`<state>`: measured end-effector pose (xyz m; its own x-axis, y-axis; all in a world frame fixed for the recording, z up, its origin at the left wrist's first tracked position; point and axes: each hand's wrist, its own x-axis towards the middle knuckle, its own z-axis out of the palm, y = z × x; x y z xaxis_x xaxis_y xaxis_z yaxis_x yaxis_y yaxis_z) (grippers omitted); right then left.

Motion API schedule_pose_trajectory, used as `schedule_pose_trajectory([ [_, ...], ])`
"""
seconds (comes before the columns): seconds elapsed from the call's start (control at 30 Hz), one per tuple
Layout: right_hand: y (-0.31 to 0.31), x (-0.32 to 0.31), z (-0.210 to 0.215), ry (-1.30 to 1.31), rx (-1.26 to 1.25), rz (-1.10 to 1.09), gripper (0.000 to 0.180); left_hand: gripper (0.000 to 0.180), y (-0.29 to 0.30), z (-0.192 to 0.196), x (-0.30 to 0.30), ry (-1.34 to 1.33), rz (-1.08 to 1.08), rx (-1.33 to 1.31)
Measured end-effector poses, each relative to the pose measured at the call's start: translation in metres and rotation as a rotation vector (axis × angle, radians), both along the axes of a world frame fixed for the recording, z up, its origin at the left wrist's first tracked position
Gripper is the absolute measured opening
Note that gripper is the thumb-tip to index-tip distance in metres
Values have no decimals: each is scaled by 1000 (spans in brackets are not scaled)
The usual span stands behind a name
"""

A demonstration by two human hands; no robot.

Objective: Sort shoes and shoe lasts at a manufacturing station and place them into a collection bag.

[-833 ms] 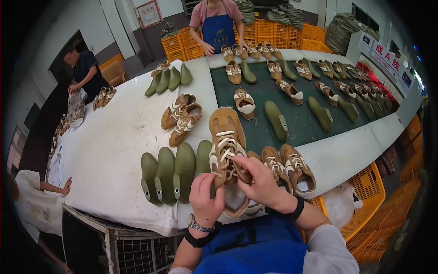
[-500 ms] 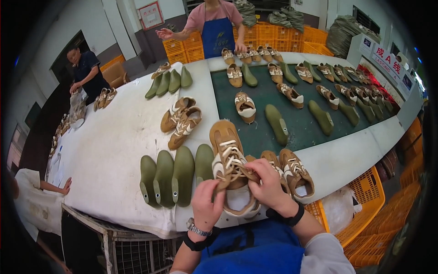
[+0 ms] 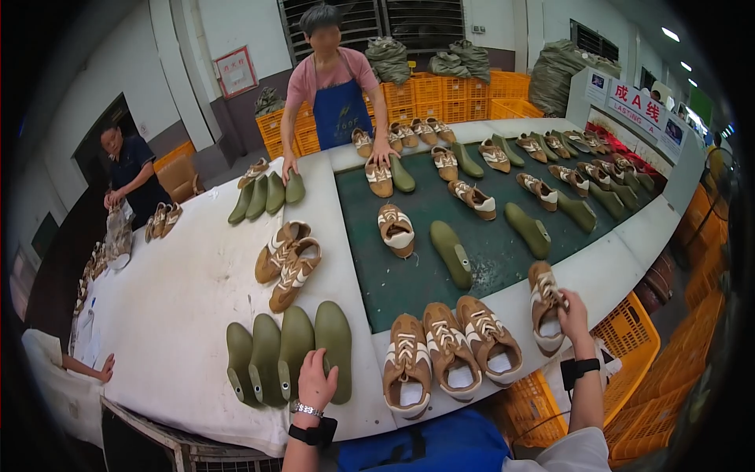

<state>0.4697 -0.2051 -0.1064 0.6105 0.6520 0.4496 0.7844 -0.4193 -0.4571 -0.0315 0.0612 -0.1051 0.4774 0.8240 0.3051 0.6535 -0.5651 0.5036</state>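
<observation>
My right hand grips a brown-and-cream lace-up sneaker by its right side at the table's near right edge. To its left stand three similar sneakers, the closest being a sneaker with a white insole showing. My left hand is over the row of green shoe lasts, between its two rightmost ones. Its fingers look slightly apart beside the rightmost last, with no grip visible. A watch circles my left wrist, and each forearm wears a black band.
A green belt set in the white table carries paired sneakers and lasts. Across it, a co-worker in a blue apron touches a sneaker and a last. Orange crates stand at the right. Other people are at the left.
Both my hands held one sneaker; my right hand has carried it rightward, while my left has let go and moved left to the lasts. The co-worker opposite has leaned in. The view has shifted.
</observation>
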Motion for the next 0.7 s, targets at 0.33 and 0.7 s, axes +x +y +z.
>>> schedule_pose_trajectory([
  [0.33,-27,-9,-94,782,539,-188,44,45,5,-21,10,-121,122,-189],
  [0.7,-18,3,-122,569,676,-345,31,43,7,-24,13,-233,129,-229],
])
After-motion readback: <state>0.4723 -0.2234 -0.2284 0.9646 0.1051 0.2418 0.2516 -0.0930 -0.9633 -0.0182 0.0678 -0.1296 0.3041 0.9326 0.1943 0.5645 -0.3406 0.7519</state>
